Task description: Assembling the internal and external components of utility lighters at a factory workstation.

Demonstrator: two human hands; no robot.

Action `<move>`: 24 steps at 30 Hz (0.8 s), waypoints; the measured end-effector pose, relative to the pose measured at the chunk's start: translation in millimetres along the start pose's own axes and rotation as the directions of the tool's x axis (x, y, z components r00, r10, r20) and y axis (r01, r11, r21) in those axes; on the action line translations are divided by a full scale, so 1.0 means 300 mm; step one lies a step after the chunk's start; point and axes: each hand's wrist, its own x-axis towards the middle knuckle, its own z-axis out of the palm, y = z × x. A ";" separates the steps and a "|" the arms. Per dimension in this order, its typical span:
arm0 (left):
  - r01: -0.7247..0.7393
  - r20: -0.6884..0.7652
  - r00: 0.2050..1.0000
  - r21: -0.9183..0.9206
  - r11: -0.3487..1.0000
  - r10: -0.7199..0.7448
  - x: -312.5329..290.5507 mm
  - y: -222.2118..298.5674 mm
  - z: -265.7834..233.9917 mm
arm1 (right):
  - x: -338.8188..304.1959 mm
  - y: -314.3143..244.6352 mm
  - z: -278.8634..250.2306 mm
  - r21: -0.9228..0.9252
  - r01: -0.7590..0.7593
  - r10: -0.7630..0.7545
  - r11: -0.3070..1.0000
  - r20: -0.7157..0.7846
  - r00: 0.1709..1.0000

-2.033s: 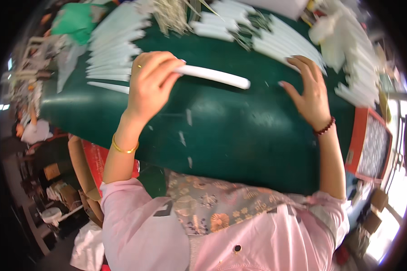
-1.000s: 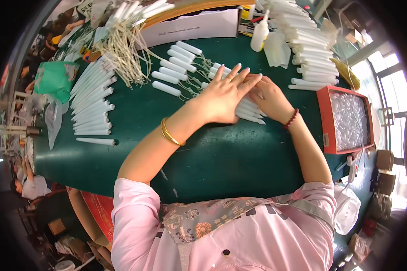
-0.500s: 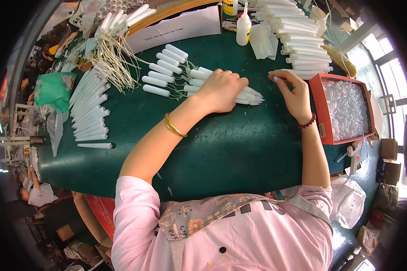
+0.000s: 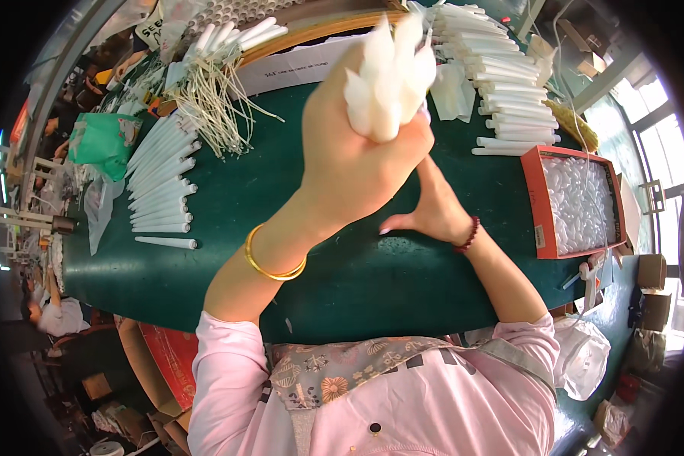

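Observation:
My left hand [image 4: 361, 163] is raised high above the table, its fingers wrapped round a bundle of white candle sticks. The flame-shaped white tips [image 4: 384, 83] stick up out of the fist toward the camera, and the lower parts of the sticks are hidden by the hand. Lower and to the right, my right hand [image 4: 437, 209] is spread with its thumb stretched away to the left. Its fingertips pass behind the left hand, so part of them is hidden.
The red box [image 4: 538, 199] of small clear flame-shaped pieces stands at right. White sticks [image 4: 520, 99] are stacked at the back right. More white tubes [image 4: 159, 186] lie in a row at left, below a bunch of thin pale wires [image 4: 216, 106]. A green bag [image 4: 102, 140] sits far left.
My left hand has lifted the bundle of candle sticks off the table toward the camera. My right hand has moved left, from beside the red box to beneath the left hand.

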 end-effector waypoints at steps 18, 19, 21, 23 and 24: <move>0.055 -0.228 0.964 -0.342 0.938 -0.139 -0.021 0.115 0.013 | 0.058 -0.241 -0.261 -0.091 -0.446 0.455 0.891 0.203 0.867; 0.088 -0.310 0.920 -0.436 0.896 -0.241 -0.055 0.075 -0.028 | 0.085 -0.230 -0.285 -0.175 -0.485 0.515 0.857 0.315 0.797; 0.133 -0.415 0.786 -0.610 0.781 -0.458 -0.165 -0.020 -0.123 | 0.109 -0.219 -0.227 -0.411 -0.285 0.442 0.866 0.362 0.821; 0.188 -0.450 0.648 -0.687 0.702 -0.614 -0.263 -0.088 -0.218 | 0.147 -0.198 -0.112 -0.572 -0.104 0.432 0.814 0.474 0.767; 0.176 -0.473 0.605 -0.706 0.687 -0.640 -0.319 -0.117 -0.275 | 0.165 -0.187 -0.044 -0.591 -0.071 0.443 0.803 0.515 0.734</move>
